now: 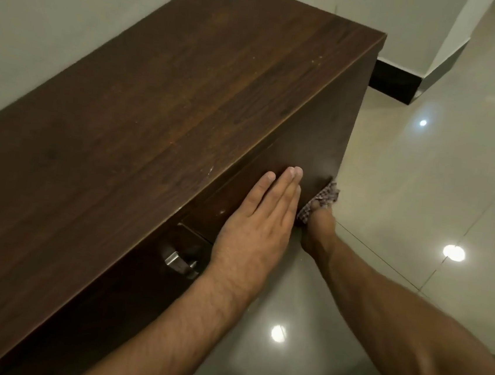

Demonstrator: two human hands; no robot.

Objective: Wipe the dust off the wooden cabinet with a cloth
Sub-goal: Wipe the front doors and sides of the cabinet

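The dark wooden cabinet (168, 112) stands against the wall, its long top facing me with pale dust specks near the front edge. My left hand (257, 225) lies flat against the cabinet's front face just below the top edge, fingers straight and together. Lower down on the same front face, near its right corner, my right hand (319, 228) presses a checked cloth (321, 199) to the wood. Most of that hand is hidden behind the cloth and my left hand.
A metal handle (180, 261) sticks out of the cabinet front left of my left wrist. A glossy tiled floor (423, 190) with light reflections spreads to the right. A dark skirting board (396, 84) runs along the white wall behind the cabinet's right end.
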